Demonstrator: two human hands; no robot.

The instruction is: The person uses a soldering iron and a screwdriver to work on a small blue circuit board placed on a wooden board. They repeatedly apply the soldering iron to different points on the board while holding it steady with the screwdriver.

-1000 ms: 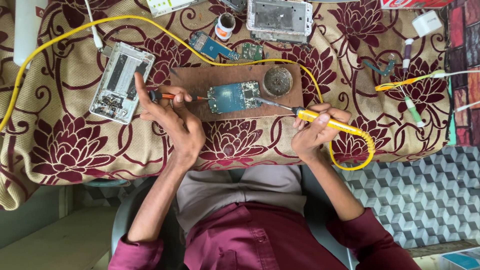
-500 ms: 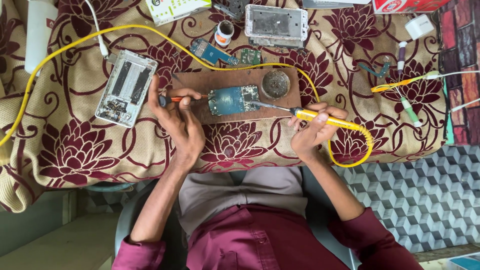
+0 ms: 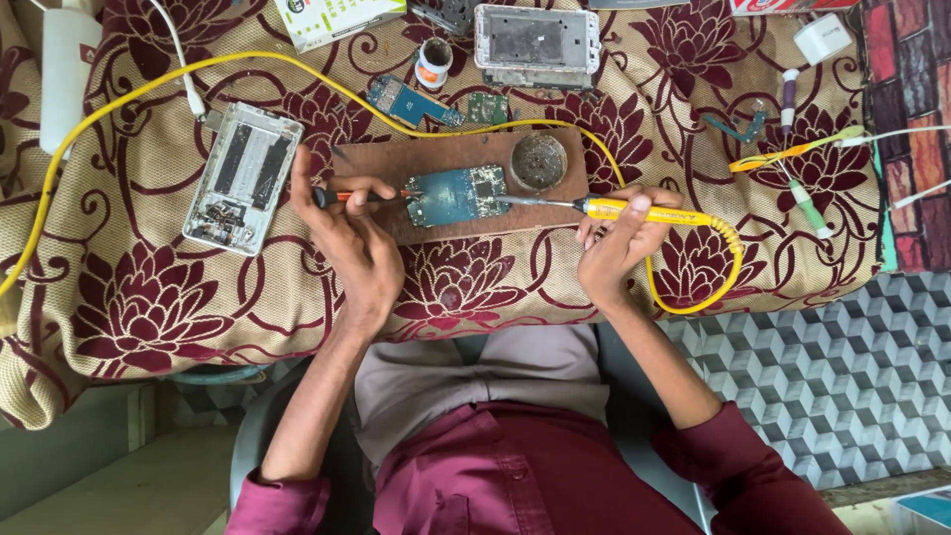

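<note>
A blue circuit board [image 3: 456, 195] lies on a brown wooden block [image 3: 466, 154] on the flowered cloth. My left hand [image 3: 352, 243] grips a small screwdriver [image 3: 362, 196] with a black and orange handle, its tip against the board's left edge. My right hand [image 3: 619, 238] holds a yellow soldering iron [image 3: 634, 209], and its metal tip touches the right side of the board. The iron's yellow cable [image 3: 728, 263] loops right and then runs across the table to the far left.
An opened phone frame [image 3: 241, 176] lies left of the block, another phone frame [image 3: 537, 45] at the top. A round tin [image 3: 538, 160] sits on the block. Small boards [image 3: 411, 101], a solder spool [image 3: 433, 61], a white box [image 3: 337, 18], pens and a white charger [image 3: 824, 38] lie around.
The view has shifted slightly, so everything sits a little lower in the frame. My left hand's fingers have closed more around the screwdriver; the soldering iron stays on the board.
</note>
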